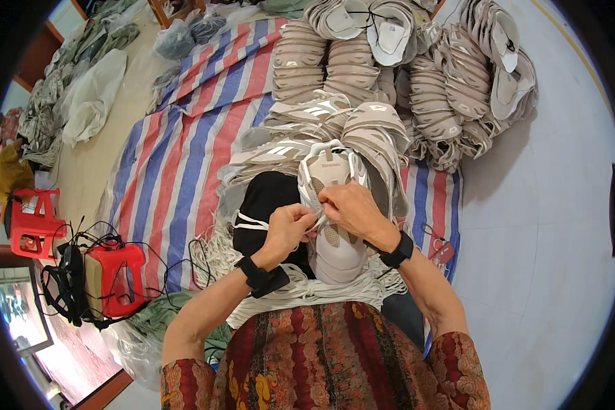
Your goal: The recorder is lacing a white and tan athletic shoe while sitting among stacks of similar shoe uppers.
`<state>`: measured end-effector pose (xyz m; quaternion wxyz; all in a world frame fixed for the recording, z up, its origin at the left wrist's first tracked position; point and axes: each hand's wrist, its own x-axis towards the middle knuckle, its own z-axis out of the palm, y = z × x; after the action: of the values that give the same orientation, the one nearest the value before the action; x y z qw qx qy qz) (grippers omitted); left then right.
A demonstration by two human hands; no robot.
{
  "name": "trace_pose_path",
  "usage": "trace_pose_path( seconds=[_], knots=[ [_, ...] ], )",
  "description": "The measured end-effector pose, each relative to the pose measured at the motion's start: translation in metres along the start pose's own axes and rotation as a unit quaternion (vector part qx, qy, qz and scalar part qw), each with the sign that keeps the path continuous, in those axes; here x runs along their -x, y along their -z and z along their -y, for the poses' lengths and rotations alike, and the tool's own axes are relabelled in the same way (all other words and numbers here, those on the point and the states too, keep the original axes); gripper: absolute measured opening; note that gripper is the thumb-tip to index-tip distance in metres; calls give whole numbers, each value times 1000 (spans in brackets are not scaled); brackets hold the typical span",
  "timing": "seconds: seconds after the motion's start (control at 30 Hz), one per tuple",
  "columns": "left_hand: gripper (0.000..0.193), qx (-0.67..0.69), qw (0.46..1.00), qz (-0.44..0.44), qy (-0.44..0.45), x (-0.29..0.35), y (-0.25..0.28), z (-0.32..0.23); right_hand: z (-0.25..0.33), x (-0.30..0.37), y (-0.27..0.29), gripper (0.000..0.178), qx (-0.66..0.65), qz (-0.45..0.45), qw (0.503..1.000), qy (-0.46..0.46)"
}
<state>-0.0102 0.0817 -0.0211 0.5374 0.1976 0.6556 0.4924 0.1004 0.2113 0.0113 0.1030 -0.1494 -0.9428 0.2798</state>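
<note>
A beige and white shoe upper rests across my lap, its tongue pointing away from me. At its left side my left hand is closed in a pinch on a white shoelace, whose loose part trails left over a black cloth. My right hand lies over the eyelet area, fingers bent together close to the left hand; what its fingertips grip is hidden. Many more white laces lie in a bundle over my lap. Both wrists wear black bands.
Stacked shoe uppers stand just beyond, with tied bundles farther back. Beneath them spreads a striped tarp. At left, a red stool carries black cables and a box; another red stool stands behind it, near a person.
</note>
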Motion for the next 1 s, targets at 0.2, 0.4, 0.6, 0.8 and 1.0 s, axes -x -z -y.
trace_pose_path(
  seconds=[0.2, 0.4, 0.6, 0.8, 1.0],
  knots=[
    [13, 21, 1000, 4, 10, -2, 1, 4, 1, -2, -2, 13, -22, 10, 999, -36],
    [14, -161, 977, -4, -139, -8, 2, 10, -6, 0, 3, 24, -5, 65, 998, 4],
    [12, -4, 999, 38, -7, -13, 2, -1, -9, -1, 2, 25, -51, 106, 993, 31],
    [18, -144, 982, 1, -122, -13, 9, -5, -10, 0, -2, 20, -46, 72, 996, 35],
    [39, -410, 857, 5, -313, -16, 19, -27, -12, 1, -7, 13, -16, 17, 999, 44]
  ],
)
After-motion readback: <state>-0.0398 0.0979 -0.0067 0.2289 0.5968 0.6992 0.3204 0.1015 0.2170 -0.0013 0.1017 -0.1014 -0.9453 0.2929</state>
